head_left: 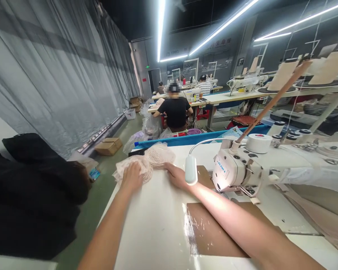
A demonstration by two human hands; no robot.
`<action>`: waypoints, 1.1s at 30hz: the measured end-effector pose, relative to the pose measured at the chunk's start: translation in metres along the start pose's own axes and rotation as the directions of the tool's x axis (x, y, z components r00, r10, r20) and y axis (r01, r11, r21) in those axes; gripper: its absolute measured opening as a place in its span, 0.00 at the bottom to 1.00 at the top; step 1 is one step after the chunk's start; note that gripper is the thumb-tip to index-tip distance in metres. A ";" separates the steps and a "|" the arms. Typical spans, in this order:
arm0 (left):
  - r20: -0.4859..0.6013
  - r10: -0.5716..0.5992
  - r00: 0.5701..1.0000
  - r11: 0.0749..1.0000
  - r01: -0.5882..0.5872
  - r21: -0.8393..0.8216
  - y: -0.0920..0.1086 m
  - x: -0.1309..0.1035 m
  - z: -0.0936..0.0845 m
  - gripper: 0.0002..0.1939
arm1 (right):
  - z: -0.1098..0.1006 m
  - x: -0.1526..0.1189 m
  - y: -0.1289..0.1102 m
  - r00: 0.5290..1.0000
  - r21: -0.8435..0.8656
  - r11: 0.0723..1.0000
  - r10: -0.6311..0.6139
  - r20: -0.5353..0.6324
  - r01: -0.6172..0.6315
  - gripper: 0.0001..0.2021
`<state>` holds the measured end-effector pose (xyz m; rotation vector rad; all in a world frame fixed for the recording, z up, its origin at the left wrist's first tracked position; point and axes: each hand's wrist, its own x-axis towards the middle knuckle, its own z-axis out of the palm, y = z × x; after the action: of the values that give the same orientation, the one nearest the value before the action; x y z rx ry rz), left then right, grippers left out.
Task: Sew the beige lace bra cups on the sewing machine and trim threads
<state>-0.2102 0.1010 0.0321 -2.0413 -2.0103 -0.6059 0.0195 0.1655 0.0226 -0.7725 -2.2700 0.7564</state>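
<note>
Two bunched stacks of pale pink, net-like fabric lie side by side at the far left corner of the white sewing table (pixel 154 225). My left hand (pixel 133 176) is on the left fabric stack (pixel 145 170), its fingers pressed into the folds and closed on the cloth. Beside the right fabric stack (pixel 160 154) is my right hand (pixel 177 175), fingers stretched out and their tips at the stack's near edge. Right of that hand stands a white sewing machine (pixel 228 168), its lamp (pixel 190 170) hanging just above my right wrist.
A glossy brown sheet (pixel 214 232) lies beneath my right forearm. White thread cones (pixel 258 143) stand behind the machine head. Dark cloth (pixel 33 195) hangs at the left, near a cardboard box (pixel 108 146) on the floor. Ahead, a person in black (pixel 175 112) sits at another table.
</note>
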 end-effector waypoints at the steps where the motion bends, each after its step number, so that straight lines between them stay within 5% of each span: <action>1: 0.030 -0.003 1.000 1.000 0.003 -0.004 0.001 -0.004 0.011 0.12 | -0.001 -0.013 0.001 1.000 -0.013 1.000 -0.007 0.027 0.007 0.14; 4: 0.083 -0.002 0.997 1.000 0.004 -0.024 0.002 -0.009 0.022 0.23 | -0.016 -0.065 -0.003 0.996 -0.047 0.999 -0.019 0.091 0.023 0.13; 8: 0.086 0.048 0.995 0.991 -0.037 -0.125 0.001 -0.014 0.007 0.28 | -0.059 -0.146 -0.009 0.986 -0.231 0.973 0.034 0.162 0.004 0.15; 11: 0.132 0.013 0.991 0.979 0.014 -0.205 -0.006 -0.034 0.001 0.32 | -0.105 -0.209 -0.001 0.967 -0.453 0.857 0.250 -0.049 -0.245 0.12; 13: 0.275 0.032 0.961 0.967 0.040 -0.252 -0.011 -0.053 0.003 0.32 | -0.138 -0.251 0.009 0.868 -0.516 0.699 0.368 -0.333 -0.494 0.11; 15: 0.421 0.041 0.906 0.947 0.099 -0.306 -0.006 -0.072 0.008 0.29 | -0.165 -0.288 0.020 0.711 -0.525 0.481 0.457 -0.534 -0.703 0.14; 17: 0.516 0.076 0.853 0.933 0.123 -0.339 0.015 -0.087 0.011 0.27 | -0.184 -0.314 0.029 0.590 -0.497 0.326 0.542 -0.599 -0.804 0.13; 19: 0.525 0.122 0.842 0.914 0.112 -0.391 0.053 -0.096 0.008 0.26 | -0.192 -0.330 0.035 0.555 -0.480 0.295 0.580 -0.597 -0.826 0.11; 21: 0.498 0.196 0.845 0.871 0.083 -0.484 0.099 -0.101 0.003 0.24 | -0.194 -0.337 0.038 0.575 -0.474 0.332 0.561 -0.596 -0.816 0.11; 24: 0.561 0.347 0.751 0.753 0.134 -0.644 0.165 -0.104 -0.008 0.23 | -0.193 -0.343 0.034 0.598 -0.455 0.389 0.501 -0.625 -0.801 0.10; 27: 0.629 0.413 0.659 0.596 0.326 -0.733 0.221 -0.106 -0.013 0.23 | -0.186 -0.349 0.027 0.626 -0.423 0.500 0.359 -0.692 -0.755 0.10; 29: 0.650 0.468 0.599 0.471 0.453 -0.757 0.255 -0.107 -0.009 0.23 | -0.174 -0.352 0.019 0.664 -0.423 0.646 0.179 -0.726 -0.636 0.08; 33: 0.650 0.467 0.599 0.107 0.692 -0.714 0.318 -0.105 0.019 0.28 | -0.134 -0.351 -0.003 0.832 -0.446 0.856 -0.034 -0.553 -0.261 0.10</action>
<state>0.1096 -0.0002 0.0120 -3.4630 -2.5990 -1.9002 0.3358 -0.0329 -0.0163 -1.2046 -1.8943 -0.0605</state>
